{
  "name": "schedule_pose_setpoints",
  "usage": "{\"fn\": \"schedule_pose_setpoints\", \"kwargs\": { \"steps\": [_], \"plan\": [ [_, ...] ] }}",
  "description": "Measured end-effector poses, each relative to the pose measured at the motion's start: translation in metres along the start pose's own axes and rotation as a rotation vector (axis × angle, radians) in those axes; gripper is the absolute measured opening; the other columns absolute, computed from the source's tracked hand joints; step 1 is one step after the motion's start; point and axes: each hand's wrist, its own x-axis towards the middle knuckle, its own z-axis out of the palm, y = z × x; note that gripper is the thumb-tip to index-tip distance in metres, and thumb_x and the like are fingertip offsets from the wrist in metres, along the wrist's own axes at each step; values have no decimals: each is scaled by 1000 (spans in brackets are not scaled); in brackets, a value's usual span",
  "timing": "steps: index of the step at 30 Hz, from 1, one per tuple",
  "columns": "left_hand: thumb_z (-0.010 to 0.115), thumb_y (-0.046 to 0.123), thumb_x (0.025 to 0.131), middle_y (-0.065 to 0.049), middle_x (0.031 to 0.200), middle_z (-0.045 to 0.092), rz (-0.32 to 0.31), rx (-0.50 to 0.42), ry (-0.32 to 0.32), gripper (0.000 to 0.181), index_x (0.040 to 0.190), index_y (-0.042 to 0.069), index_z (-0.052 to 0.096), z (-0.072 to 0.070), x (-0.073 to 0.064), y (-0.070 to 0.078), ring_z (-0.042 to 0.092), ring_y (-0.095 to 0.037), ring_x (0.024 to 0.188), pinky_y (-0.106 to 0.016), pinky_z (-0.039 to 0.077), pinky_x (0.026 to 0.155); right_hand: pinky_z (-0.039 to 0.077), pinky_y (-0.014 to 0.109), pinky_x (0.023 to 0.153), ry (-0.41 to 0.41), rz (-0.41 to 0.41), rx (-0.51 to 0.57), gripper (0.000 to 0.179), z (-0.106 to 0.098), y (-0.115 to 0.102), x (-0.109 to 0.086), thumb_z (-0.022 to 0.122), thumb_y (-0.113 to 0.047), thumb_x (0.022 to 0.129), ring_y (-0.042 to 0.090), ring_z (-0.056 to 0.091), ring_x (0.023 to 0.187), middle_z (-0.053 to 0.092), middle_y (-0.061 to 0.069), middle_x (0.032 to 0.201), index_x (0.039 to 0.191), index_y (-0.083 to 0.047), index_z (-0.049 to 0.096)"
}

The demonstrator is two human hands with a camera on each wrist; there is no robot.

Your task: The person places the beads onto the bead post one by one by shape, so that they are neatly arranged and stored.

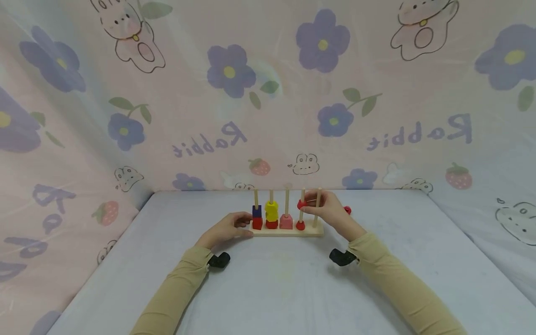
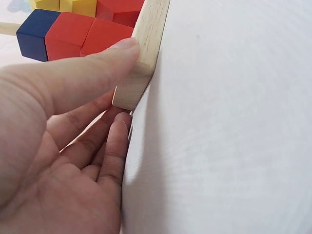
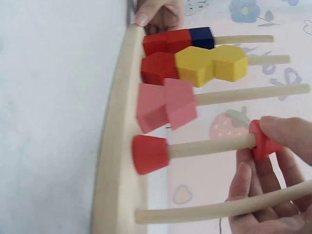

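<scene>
A wooden stacking board (image 1: 289,233) with upright pegs lies on the table. My left hand (image 1: 228,227) holds its left end, thumb on the front edge and fingers behind. My right hand (image 1: 331,211) pinches a red bead (image 3: 261,146) around the upper part of the fourth peg (image 3: 209,146). Another red bead (image 3: 149,154) sits at that peg's foot. The first peg carries red cubes (image 2: 69,33) below a navy cube (image 2: 36,36). On the second, yellow beads (image 3: 195,66) top a red one. Pink blocks (image 3: 153,105) are on the third. The fifth peg (image 3: 195,211) passes beside my right fingers.
A red piece (image 1: 347,210) lies behind my right wrist, partly hidden. The table (image 1: 268,288) has a white cover. A printed cloth (image 1: 276,116) hangs along its back and sides. Black wrist devices (image 1: 342,257) sit below both sleeves.
</scene>
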Motion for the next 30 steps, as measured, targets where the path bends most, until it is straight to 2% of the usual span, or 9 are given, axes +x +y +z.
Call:
{"fn": "schedule_pose_setpoints", "kwargs": {
  "steps": [4, 8, 14, 17, 20, 24, 30],
  "plan": [
    [80, 22, 79, -8, 125, 58, -6, -3, 4, 58, 129, 4, 56, -1, 0, 2, 54, -23, 111, -39, 42, 100, 53, 32, 84, -32, 44, -22, 35, 1, 13, 2, 75, -4, 82, 23, 65, 97, 68, 15, 103, 112, 4, 60],
    [80, 22, 79, -8, 124, 58, -12, -2, 3, 58, 129, 4, 56, 0, 0, 2, 55, -22, 110, -39, 42, 100, 54, 31, 82, -69, 59, -88, 32, 4, 23, 2, 75, -3, 81, 24, 64, 95, 69, 14, 100, 109, 4, 61],
    [80, 21, 79, -7, 124, 58, -25, -6, 10, 57, 129, 5, 56, 2, -4, 5, 54, -22, 109, -41, 42, 100, 52, 34, 84, -128, 10, -184, 27, 5, 38, 3, 75, -2, 80, 28, 64, 97, 68, 15, 100, 104, 4, 63],
    [79, 21, 80, -7, 125, 57, -40, -13, 9, 57, 130, 5, 55, 2, -6, 8, 54, -23, 110, -41, 41, 101, 52, 37, 86, -139, -15, -228, 29, 3, 37, 0, 75, -3, 81, 30, 63, 99, 67, 15, 103, 107, 4, 63],
    [79, 22, 80, -7, 126, 56, -41, -18, 4, 58, 130, 6, 55, 3, -5, 8, 53, -23, 112, -42, 40, 102, 51, 41, 86, -148, -35, -258, 34, -2, 33, -3, 74, -2, 82, 33, 62, 101, 65, 17, 106, 112, 5, 61],
    [79, 22, 80, -7, 125, 57, -33, -16, 5, 57, 129, 6, 55, 2, -4, 7, 54, -22, 111, -41, 40, 101, 50, 46, 89, -164, -69, -247, 39, -15, 26, -8, 72, 1, 83, 39, 60, 104, 60, 25, 113, 117, 9, 56],
    [79, 22, 80, -7, 125, 57, -29, -4, 8, 57, 129, 6, 55, 2, -3, 5, 54, -22, 111, -41, 41, 101, 50, 44, 90, -169, -103, -277, 42, -43, 19, -14, 71, 0, 84, 42, 57, 109, 57, 27, 118, 121, 8, 55]
  ]
}}
